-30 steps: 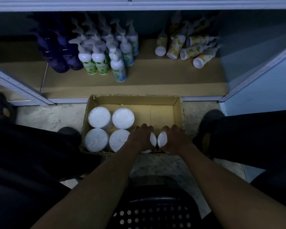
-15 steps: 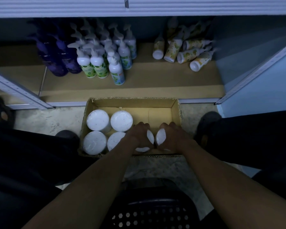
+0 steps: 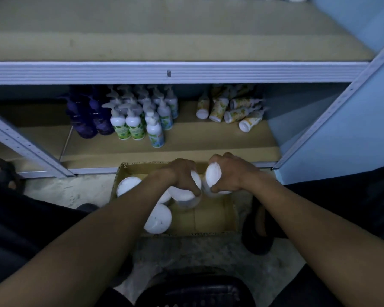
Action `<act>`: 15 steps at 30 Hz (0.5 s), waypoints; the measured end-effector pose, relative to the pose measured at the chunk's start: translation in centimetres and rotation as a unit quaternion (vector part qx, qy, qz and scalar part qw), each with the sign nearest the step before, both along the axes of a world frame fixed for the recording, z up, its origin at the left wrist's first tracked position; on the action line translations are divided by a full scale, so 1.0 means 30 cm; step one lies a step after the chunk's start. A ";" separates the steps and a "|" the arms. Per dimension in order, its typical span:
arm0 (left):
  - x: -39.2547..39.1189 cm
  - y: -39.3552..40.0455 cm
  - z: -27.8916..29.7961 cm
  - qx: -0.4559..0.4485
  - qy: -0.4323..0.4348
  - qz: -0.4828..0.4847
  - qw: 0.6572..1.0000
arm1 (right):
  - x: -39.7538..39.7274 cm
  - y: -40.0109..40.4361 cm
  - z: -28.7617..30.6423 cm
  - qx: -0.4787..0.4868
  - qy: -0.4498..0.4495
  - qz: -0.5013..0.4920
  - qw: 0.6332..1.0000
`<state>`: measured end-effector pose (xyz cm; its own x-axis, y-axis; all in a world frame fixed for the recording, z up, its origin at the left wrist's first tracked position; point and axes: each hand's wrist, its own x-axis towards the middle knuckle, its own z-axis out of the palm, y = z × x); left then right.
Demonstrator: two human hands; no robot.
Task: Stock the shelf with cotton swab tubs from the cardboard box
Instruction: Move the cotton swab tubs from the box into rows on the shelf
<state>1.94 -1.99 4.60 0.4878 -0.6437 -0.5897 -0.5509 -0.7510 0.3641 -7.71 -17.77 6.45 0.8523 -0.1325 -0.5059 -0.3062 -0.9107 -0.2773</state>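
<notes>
Gripping two tubs in each hand above the box at lower centre; my left hand curls round a left pair, my right hand round a right pair; more tubs sit in the box's left half; shelf edge crosses mid-frame; pump bottles and fallen yellow bottles on the lower board behind.

Five white tubs, one cardboard box, two purple bottles, five fallen yellow bottles.
</notes>
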 end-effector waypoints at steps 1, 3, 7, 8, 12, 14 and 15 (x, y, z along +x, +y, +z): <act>0.010 -0.005 0.050 -0.001 -0.015 -0.011 1.000 | 0.005 -0.008 0.041 -0.004 -0.005 0.004 1.000; 0.032 -0.014 0.152 0.001 -0.039 -0.028 0.999 | 0.011 -0.026 0.131 -0.010 -0.016 0.011 1.000; 0.072 -0.037 0.349 0.030 -0.075 -0.069 0.994 | 0.025 -0.051 0.321 -0.034 -0.029 0.041 0.998; 0.080 -0.044 0.400 0.032 -0.079 -0.074 0.994 | 0.030 -0.054 0.368 -0.039 -0.028 0.047 0.998; 0.104 -0.078 0.613 0.037 -0.101 -0.092 0.990 | 0.066 -0.069 0.542 -0.065 -0.025 0.055 0.996; 0.117 -0.097 0.717 0.041 -0.112 -0.093 0.988 | 0.088 -0.075 0.630 -0.085 -0.039 0.061 0.994; 0.123 -0.107 0.768 0.041 -0.111 -0.088 0.989 | 0.099 -0.077 0.678 -0.094 -0.045 0.066 0.992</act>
